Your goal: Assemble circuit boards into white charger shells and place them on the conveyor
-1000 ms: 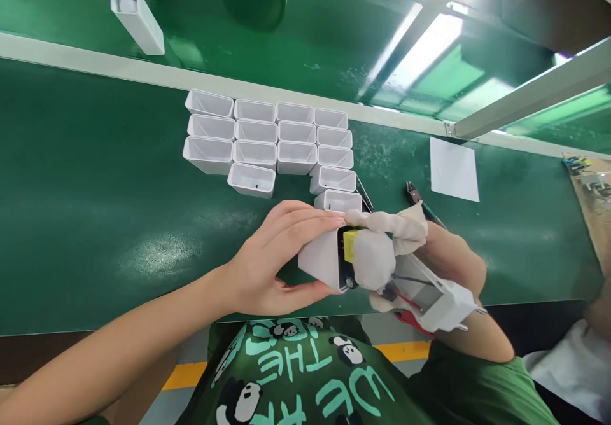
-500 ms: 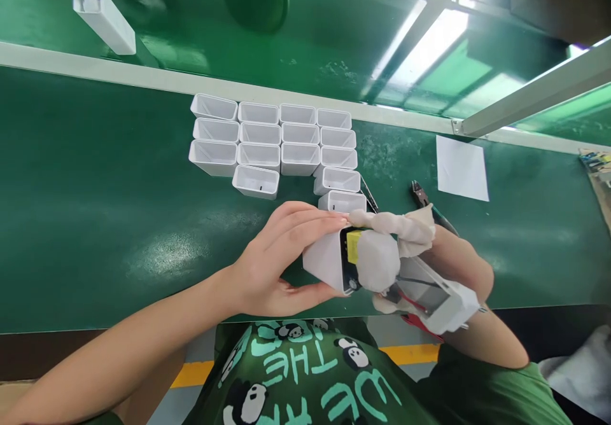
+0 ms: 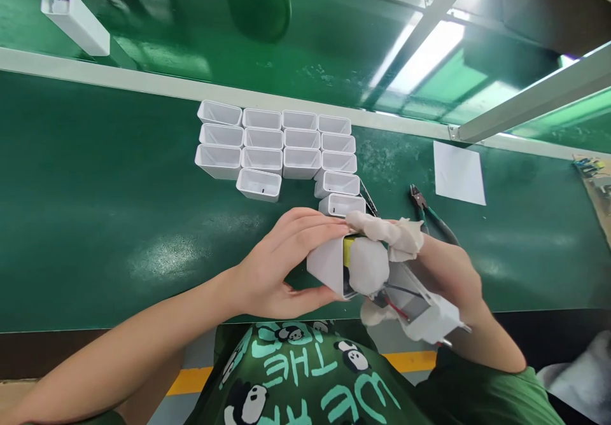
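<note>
My left hand (image 3: 281, 269) is closed around a white plastic case (image 3: 327, 264), fingers along the far side and thumb along the near side. The case lies on its side, its open end facing right. White finger covers wrap the fingers of my right hand (image 3: 405, 237), which grips an electronic assembly at that opening. Part of a yellow component (image 3: 348, 250) shows just inside the case mouth. Red and dark wires run from the assembly to a white plug housing (image 3: 432, 317) with metal pins, hanging over my right forearm. Covered fingertips hide much of the assembly.
Several open white cases (image 3: 301, 158) stand in rows on the green table (image 3: 119, 209). Beside them lie tweezers (image 3: 368, 197), pliers with green handles (image 3: 422, 207) and a white paper sheet (image 3: 459, 172). A white rail (image 3: 143, 83) crosses behind.
My right hand has moved left with the electronic assembly, and the yellow component sits deeper in the case. My left hand stays around the case. The whole view has shifted slightly.
</note>
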